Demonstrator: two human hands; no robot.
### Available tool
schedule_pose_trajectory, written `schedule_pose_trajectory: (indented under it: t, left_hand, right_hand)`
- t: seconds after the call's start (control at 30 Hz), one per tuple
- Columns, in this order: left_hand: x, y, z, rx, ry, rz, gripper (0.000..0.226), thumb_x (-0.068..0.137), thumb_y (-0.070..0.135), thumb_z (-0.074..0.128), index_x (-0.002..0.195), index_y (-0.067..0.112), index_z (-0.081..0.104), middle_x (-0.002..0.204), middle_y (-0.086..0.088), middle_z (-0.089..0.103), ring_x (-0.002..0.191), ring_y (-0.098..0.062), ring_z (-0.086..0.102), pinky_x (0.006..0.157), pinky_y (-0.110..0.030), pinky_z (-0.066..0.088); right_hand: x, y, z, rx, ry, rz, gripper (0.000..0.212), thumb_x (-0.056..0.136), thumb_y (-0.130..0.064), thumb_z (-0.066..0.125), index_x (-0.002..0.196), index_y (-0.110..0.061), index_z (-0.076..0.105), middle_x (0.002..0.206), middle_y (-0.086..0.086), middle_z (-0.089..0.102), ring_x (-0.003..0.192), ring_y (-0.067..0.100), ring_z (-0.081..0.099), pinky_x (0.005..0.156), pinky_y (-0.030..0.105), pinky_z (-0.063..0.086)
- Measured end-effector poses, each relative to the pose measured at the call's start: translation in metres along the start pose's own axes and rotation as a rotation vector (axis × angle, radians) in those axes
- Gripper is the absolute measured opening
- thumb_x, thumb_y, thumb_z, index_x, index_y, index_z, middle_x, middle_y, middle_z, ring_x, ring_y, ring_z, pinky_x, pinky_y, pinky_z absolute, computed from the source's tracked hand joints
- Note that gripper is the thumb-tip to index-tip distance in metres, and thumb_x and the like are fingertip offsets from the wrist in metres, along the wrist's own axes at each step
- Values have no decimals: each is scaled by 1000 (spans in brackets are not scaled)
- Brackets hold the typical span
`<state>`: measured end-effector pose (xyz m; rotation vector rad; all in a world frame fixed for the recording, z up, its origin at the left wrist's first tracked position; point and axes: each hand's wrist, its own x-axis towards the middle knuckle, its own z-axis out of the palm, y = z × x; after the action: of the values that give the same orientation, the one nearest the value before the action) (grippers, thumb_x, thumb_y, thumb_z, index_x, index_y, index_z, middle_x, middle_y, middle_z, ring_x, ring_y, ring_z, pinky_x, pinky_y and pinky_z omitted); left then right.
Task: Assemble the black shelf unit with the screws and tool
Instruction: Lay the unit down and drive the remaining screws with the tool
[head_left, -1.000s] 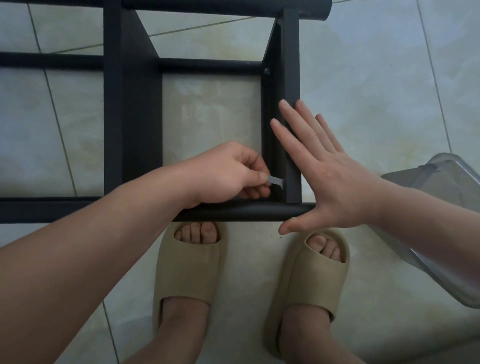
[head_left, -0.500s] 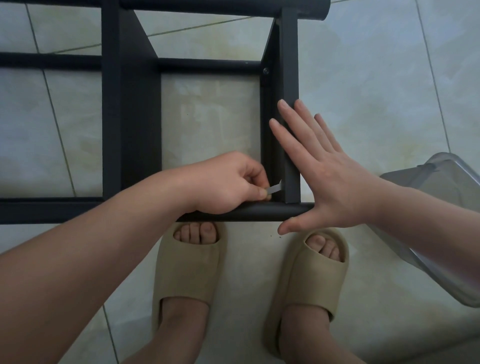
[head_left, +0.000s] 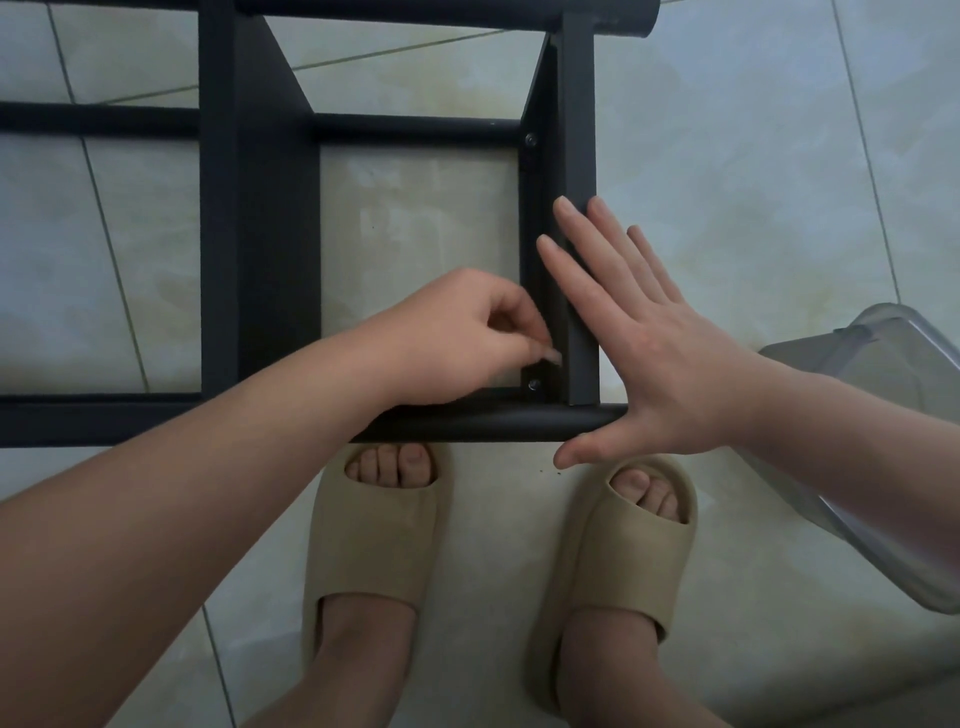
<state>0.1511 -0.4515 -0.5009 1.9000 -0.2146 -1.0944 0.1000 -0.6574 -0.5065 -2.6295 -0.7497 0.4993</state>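
— Across the upper half of the frame, what lies on the tiled floor?

— Black shelf unit, on its side, rails running left to right, end upright at centre right. A second ago the person's left hand covered the lower corner of that end; it has since lifted a little, and the joint now shows.

— Meaning what for the build?

— Probably that the key has come out of the screw head, either to be reset for another turn or because this corner is tight. The blur does not settle which.

— And the container?

— Clear plastic container, right edge of frame, tilted and well apart from the joint. Nothing can be made out inside it.

— Hands?

— Right hand, centre right: fingers straight and close together, flat against the upright, thumb spread below the end of the bottom tube. It looks like a brace. Left hand, centre: fingertips pinching a small pale hex key, blurred.

— Smallest details?

— Lower screw, seated in the corner just under the key's tip. A matching upper screw sits where the far rail meets the upright. Beige slippers stand just beneath the tube.
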Motion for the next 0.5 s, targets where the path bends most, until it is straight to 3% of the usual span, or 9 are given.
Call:
schedule_pose_trajectory:
  t: [0.07, 0.13, 0.3, 0.5]
  left_hand:
    - [0, 4, 4, -318, -42, -168, 8, 93, 18, 68, 86, 21, 71, 78, 9, 71, 79, -6, 67, 71, -23, 54]
    - [1, 6, 8, -489, -94, -282, 7, 95, 20, 67, 92, 14, 68, 87, -4, 72, 82, -14, 71, 70, -27, 56]
    - [3, 5, 12, -548, 13, -298, 7, 92, 18, 71, 93, 13, 66, 72, -1, 73, 72, -13, 72, 67, -26, 59]
    - [3, 6, 13, -576, 61, -255, 4, 93, 17, 70, 95, 14, 69, 82, -3, 77, 77, -14, 75, 69, -25, 60]
  right_hand:
    - [0, 0, 0, -3, 2, -2, 135, 70, -92, 53, 162, -6, 2, 169, 14, -11, 155, 31, -17, 124, 59, 2]
    - [0, 0, 0, -4, 2, -2, 135, 70, -92, 53, 161, -6, 3, 169, 15, -10, 155, 31, -16, 124, 60, 3]
    - [0, 0, 0, -5, 5, -2, 136, 69, -91, 54, 161, -5, 4, 169, 15, -9, 155, 32, -15, 124, 61, 4]
    - [0, 1, 0, -1, 6, -5, 135, 70, -91, 54, 162, -6, 3, 169, 15, -9, 155, 32, -16, 124, 61, 4]
